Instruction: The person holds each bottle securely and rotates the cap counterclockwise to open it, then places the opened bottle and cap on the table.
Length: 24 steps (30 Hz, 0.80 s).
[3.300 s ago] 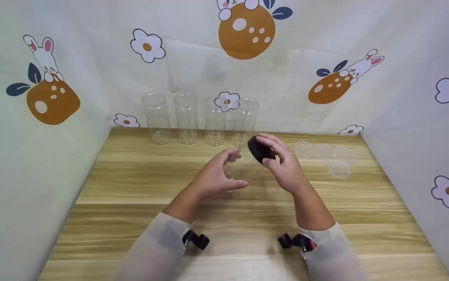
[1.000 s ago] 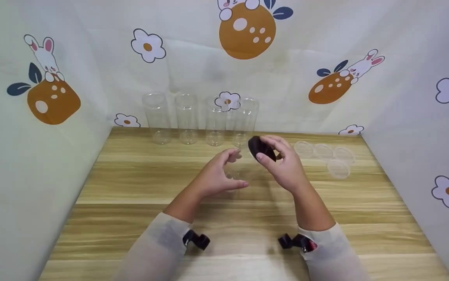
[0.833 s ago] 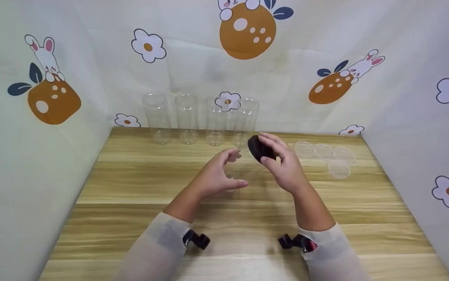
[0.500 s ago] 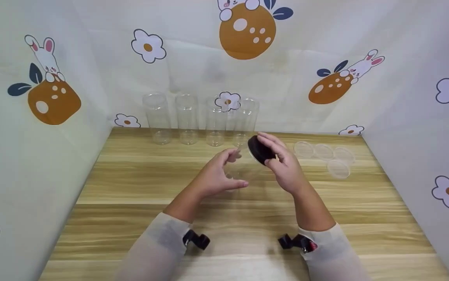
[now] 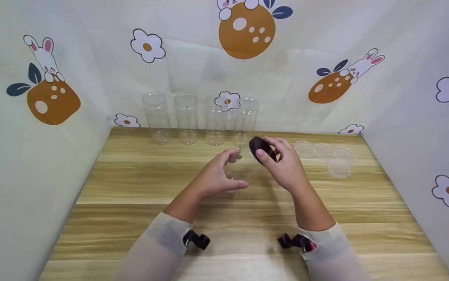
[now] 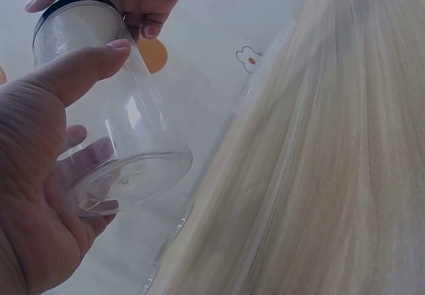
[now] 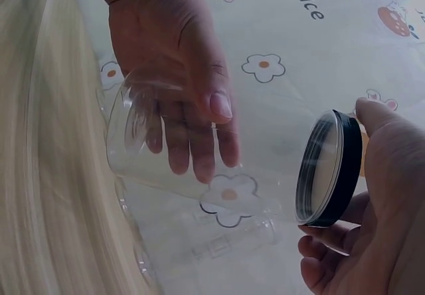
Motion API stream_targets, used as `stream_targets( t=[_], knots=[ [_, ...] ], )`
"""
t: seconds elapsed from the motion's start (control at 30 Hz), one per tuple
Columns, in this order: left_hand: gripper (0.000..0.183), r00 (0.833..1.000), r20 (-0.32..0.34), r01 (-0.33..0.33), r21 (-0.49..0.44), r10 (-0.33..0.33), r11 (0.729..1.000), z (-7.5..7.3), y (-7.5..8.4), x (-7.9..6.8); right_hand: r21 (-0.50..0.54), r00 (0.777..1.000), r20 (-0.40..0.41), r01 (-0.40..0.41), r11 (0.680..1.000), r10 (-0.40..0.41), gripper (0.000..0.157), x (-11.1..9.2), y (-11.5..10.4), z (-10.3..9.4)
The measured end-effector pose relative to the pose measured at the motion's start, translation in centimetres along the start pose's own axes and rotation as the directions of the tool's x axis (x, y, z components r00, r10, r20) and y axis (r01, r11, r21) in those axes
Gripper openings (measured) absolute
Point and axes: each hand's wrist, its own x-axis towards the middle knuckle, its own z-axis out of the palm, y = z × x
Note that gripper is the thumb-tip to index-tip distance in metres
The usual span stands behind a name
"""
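A clear plastic jar (image 6: 143, 129) lies tilted between the hands, its mouth toward the right. My left hand (image 5: 216, 175) holds it around the side near the base, with the thumb in front and the fingers behind. Over the mouth sits a black screw lid (image 5: 262, 150). My right hand (image 5: 287, 164) grips this lid, the thumb across its near edge and the fingers at the far rim. In the right wrist view, the black lid (image 7: 345, 169) meets the jar's end; whether its thread is engaged cannot be seen.
Several clear open jars (image 5: 188, 121) stand in a row along the back wall. Right of the hands, several clear discs (image 5: 338, 168) lie flat on the wooden table (image 5: 130, 234). Patterned cloth walls (image 5: 193, 70) enclose the left, back and right sides.
My right thumb has shifted from the lid's lower rim up onto its face, and the fingers have drawn back along the far rim. Left hand and jar stay in place.
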Motion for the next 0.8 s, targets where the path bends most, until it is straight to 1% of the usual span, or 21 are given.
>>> stream_targets(
  t=[0.13, 0.27, 0.37, 0.5, 0.67, 0.8],
  knots=[
    [0.111, 1.000, 0.003, -0.001, 0.002, 0.001, 1.000, -0.01, 0.01, -0.02, 0.037, 1.000, 0.015, 0.018, 0.999, -0.018, 0.060, -0.11, -0.16, -0.02],
    [0.108, 1.000, 0.002, -0.001, 0.012, 0.001, 1.000, -0.04, -0.03, 0.00, 0.107, 0.997, 0.031, 0.074, 0.992, -0.077, 0.055, -0.23, -0.16, -0.08],
    [0.106, 1.000, -0.007, 0.001, 0.012, -0.001, 1.000, -0.11, 0.01, 0.03, 0.170, 0.989, 0.039, 0.137, 0.976, -0.146, 0.055, -0.33, -0.11, -0.08],
    [0.106, 1.000, -0.011, 0.004, -0.009, -0.004, 1.000, -0.18, 0.10, 0.04, 0.239, 0.975, 0.045, 0.200, 0.950, -0.216, 0.062, -0.47, -0.07, -0.01],
    [0.108, 1.000, -0.010, 0.000, 0.002, 0.000, 1.000, -0.22, 0.13, 0.02, 0.295, 0.971, 0.050, 0.208, 0.933, -0.233, 0.068, -0.47, -0.10, 0.07],
    [0.111, 1.000, -0.016, -0.009, 0.023, 0.010, 1.000, -0.26, 0.09, 0.01, 0.301, 0.972, 0.057, 0.200, 0.932, -0.227, 0.068, -0.45, -0.14, 0.05]
  ],
)
